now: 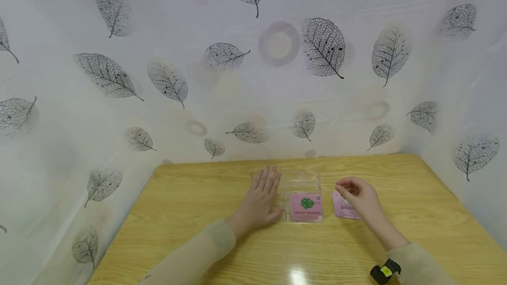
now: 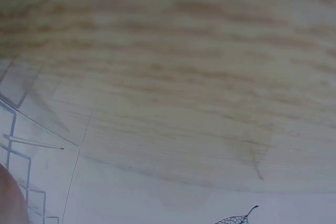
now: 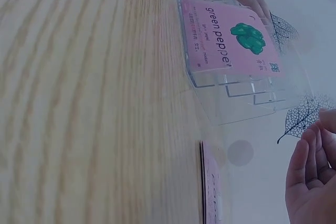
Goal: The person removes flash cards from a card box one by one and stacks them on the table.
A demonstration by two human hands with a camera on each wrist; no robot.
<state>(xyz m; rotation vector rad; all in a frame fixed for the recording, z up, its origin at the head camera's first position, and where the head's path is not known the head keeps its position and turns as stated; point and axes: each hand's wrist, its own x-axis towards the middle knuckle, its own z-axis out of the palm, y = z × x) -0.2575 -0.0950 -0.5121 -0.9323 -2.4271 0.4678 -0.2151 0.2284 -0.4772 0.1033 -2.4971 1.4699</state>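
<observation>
A clear plastic card holder (image 1: 303, 184) with stepped compartments stands on the table, and a pink card (image 1: 306, 208) with a green pepper picture is in its front compartment. My left hand (image 1: 259, 199) rests on the holder's left side with its fingers straight. To the right of the holder lies a small stack of pink cards (image 1: 342, 208), the top one lettered "pape" before my hand covers the rest. My right hand (image 1: 360, 197) hovers over that stack, its fingers loosely bent. In the right wrist view no card shows between those fingers (image 3: 310, 156).
The light wooden table (image 1: 178, 223) runs back to a pale curtain (image 1: 245, 96) printed with dark leaves, which also hangs along both sides. A black strap with a yellow piece (image 1: 386, 270) sits at my right sleeve.
</observation>
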